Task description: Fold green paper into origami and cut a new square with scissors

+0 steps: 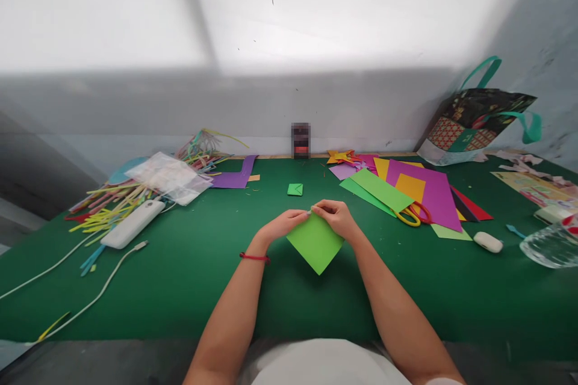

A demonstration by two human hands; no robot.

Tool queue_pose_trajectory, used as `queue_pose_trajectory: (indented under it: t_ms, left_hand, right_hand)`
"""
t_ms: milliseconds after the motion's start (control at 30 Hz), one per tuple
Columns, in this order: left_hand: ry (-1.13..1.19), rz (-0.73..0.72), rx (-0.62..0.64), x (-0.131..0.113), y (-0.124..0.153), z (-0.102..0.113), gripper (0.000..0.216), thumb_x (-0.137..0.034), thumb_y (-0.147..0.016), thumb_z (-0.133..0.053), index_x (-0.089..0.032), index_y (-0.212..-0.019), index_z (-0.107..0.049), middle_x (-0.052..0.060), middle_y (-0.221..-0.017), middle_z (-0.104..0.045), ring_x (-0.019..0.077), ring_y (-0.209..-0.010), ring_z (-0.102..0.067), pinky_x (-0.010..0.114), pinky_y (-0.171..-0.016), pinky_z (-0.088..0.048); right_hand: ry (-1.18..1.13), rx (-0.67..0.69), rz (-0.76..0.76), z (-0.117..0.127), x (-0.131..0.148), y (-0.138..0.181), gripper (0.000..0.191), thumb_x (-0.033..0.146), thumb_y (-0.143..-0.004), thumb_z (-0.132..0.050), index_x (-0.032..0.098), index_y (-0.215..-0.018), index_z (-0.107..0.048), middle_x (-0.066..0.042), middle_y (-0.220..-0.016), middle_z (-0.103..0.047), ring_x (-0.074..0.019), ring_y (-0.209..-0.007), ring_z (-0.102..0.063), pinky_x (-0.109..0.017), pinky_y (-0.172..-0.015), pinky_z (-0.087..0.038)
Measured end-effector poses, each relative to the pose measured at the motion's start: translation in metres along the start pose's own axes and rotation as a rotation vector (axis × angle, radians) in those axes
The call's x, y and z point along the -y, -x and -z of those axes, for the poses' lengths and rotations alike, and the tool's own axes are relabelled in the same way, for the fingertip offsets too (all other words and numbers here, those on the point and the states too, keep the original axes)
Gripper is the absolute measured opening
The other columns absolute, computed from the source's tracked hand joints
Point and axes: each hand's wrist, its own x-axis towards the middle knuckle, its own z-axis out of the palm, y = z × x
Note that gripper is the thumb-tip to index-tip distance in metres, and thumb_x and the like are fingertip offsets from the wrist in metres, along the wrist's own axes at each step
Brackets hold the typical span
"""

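A light green square of paper (316,243) is held above the table, one corner pointing toward me. My left hand (291,224) pinches it at the far corner, thumb and fingers closed. Beside it, my right hand (335,216) grips the same far edge, its fingertips almost meeting the left ones. The fingers partly cover that top corner, so its exact fold cannot be made out. Just beyond the hands a small folded green paper packet (295,189) lies flat on the green table (217,289).
Coloured paper sheets (436,192) and scissors (413,215) lie to the right, near a white case (487,242), a plastic bottle (551,243) and a bag (474,123). Leftward are paper strips (99,210), a white power bank (133,224), a cable (112,274) and purple paper (232,178).
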Motion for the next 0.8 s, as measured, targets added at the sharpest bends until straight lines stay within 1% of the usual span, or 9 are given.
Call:
queue_pose_trajectory:
  t_ms: [100,167,267,333,433,533,633,733,800]
  left_hand:
    - [-0.014,0.004,0.027,0.002,0.000,0.001,0.033,-0.048,-0.077,-0.052,-0.015,-0.075,-0.059,0.001,-0.071,-0.059,0.0128,-0.064,-0.049,0.024,-0.058,-0.039]
    - [-0.060,-0.006,0.039,0.004,0.000,0.003,0.035,-0.050,-0.076,-0.052,-0.016,-0.070,-0.057,-0.001,-0.066,-0.054,0.0109,-0.059,-0.044,0.023,-0.053,-0.034]
    - [-0.169,-0.031,0.006,0.006,0.000,0.005,0.039,-0.053,-0.074,-0.052,-0.016,-0.062,-0.050,-0.003,-0.058,-0.043,0.0091,-0.053,-0.035,0.022,-0.048,-0.026]
    - [-0.193,-0.054,-0.009,0.007,-0.001,0.005,0.040,-0.054,-0.075,-0.051,-0.016,-0.061,-0.048,-0.004,-0.058,-0.040,0.0090,-0.053,-0.032,0.022,-0.048,-0.025]
    - [-0.193,-0.107,-0.031,0.006,-0.001,0.005,0.041,-0.055,-0.076,-0.049,-0.016,-0.061,-0.048,-0.003,-0.059,-0.040,0.0095,-0.055,-0.033,0.023,-0.049,-0.026]
    - [-0.198,-0.158,-0.106,0.003,-0.002,0.003,0.041,-0.054,-0.076,-0.050,-0.016,-0.061,-0.049,-0.003,-0.058,-0.041,0.0098,-0.056,-0.036,0.023,-0.050,-0.027]
    - [-0.137,-0.171,-0.168,-0.001,-0.002,0.001,0.045,-0.058,-0.075,-0.051,-0.015,-0.059,-0.050,-0.002,-0.057,-0.045,0.0101,-0.055,-0.041,0.023,-0.049,-0.031]
    - [-0.036,-0.114,-0.122,-0.003,0.000,0.000,0.050,-0.064,-0.074,-0.049,-0.015,-0.063,-0.052,-0.001,-0.053,-0.049,0.0109,-0.047,-0.047,0.024,-0.044,-0.035]
    - [-0.017,-0.072,-0.098,-0.003,0.002,0.000,0.050,-0.065,-0.073,-0.050,-0.016,-0.067,-0.052,-0.002,-0.049,-0.050,0.0104,-0.040,-0.047,0.023,-0.038,-0.035]
  right_hand:
    - [0.019,-0.038,-0.004,0.000,0.000,0.000,0.032,0.049,-0.069,-0.059,0.018,-0.061,-0.062,0.000,-0.056,-0.054,-0.0122,-0.052,-0.044,-0.026,-0.049,-0.034]
    - [0.045,-0.047,0.008,0.000,0.000,0.000,0.030,0.047,-0.069,-0.059,0.018,-0.061,-0.062,-0.001,-0.056,-0.054,-0.0123,-0.052,-0.043,-0.026,-0.049,-0.034]
    - [0.085,-0.050,0.037,-0.001,0.001,0.001,0.028,0.045,-0.071,-0.058,0.018,-0.062,-0.063,-0.001,-0.056,-0.056,-0.0127,-0.053,-0.044,-0.026,-0.050,-0.034]
    - [0.102,-0.068,0.057,-0.002,0.001,0.002,0.028,0.044,-0.071,-0.057,0.018,-0.062,-0.063,-0.001,-0.057,-0.057,-0.0129,-0.053,-0.044,-0.026,-0.050,-0.034]
    - [0.125,-0.126,0.077,-0.001,0.001,0.001,0.030,0.045,-0.071,-0.058,0.018,-0.061,-0.063,-0.001,-0.055,-0.054,-0.0129,-0.052,-0.043,-0.027,-0.050,-0.034]
    - [0.105,-0.222,0.070,0.002,0.000,0.000,0.033,0.049,-0.071,-0.058,0.018,-0.061,-0.063,-0.002,-0.055,-0.055,-0.0136,-0.052,-0.044,-0.027,-0.050,-0.035]
    - [0.037,-0.301,0.055,0.004,-0.001,-0.001,0.035,0.052,-0.069,-0.059,0.018,-0.064,-0.064,-0.003,-0.059,-0.058,-0.0149,-0.055,-0.048,-0.027,-0.051,-0.038]
    - [0.014,-0.322,0.065,0.002,0.000,0.000,0.035,0.052,-0.069,-0.060,0.018,-0.065,-0.064,-0.003,-0.061,-0.059,-0.0155,-0.057,-0.050,-0.028,-0.053,-0.040]
    - [0.029,-0.329,0.075,0.001,0.000,0.000,0.034,0.052,-0.070,-0.059,0.019,-0.065,-0.064,-0.003,-0.061,-0.059,-0.0158,-0.058,-0.050,-0.028,-0.054,-0.041]
